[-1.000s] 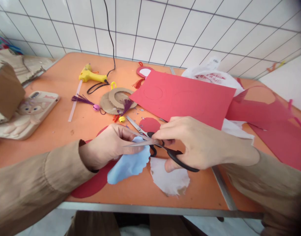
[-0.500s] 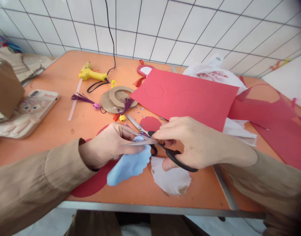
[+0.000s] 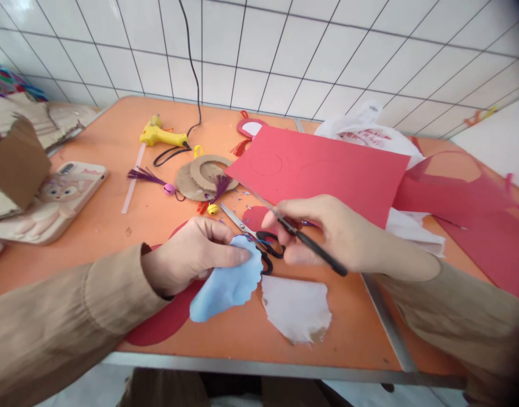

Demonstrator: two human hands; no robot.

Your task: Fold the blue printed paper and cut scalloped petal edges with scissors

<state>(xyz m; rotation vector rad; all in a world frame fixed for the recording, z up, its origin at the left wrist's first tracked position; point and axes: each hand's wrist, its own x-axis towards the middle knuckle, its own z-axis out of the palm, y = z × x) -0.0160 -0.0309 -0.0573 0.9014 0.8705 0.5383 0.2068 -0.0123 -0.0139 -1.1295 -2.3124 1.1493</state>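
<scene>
My left hand point(image 3: 195, 249) pinches the top of a light blue cloth piece point(image 3: 227, 282) with a scalloped right edge, held over the table. In my right hand point(image 3: 322, 232) is a pair of black-handled scissors point(image 3: 310, 244), turned edge-on, with the blades pointing up and left, apart from the cloth. A second pair of scissors point(image 3: 242, 227) lies on the table between my hands. Below my right hand lies a white piece with a ragged edge point(image 3: 297, 308). A large dark red round piece point(image 3: 161, 322) lies partly hidden under my left hand and sleeve.
Behind my hands are cardboard rings point(image 3: 191, 180), a yellow glue gun point(image 3: 161, 135) with its cord, a purple tassel point(image 3: 144, 176) and a red sheet point(image 3: 327, 169). A phone point(image 3: 51, 200) and cardboard box point(image 3: 17, 164) are at left, a white plastic bag point(image 3: 369, 133) at back right.
The held scissors have moved away from the blue cloth, up and right, and turned edge-on. My left hand still pinches the cloth. The view has shifted slightly.
</scene>
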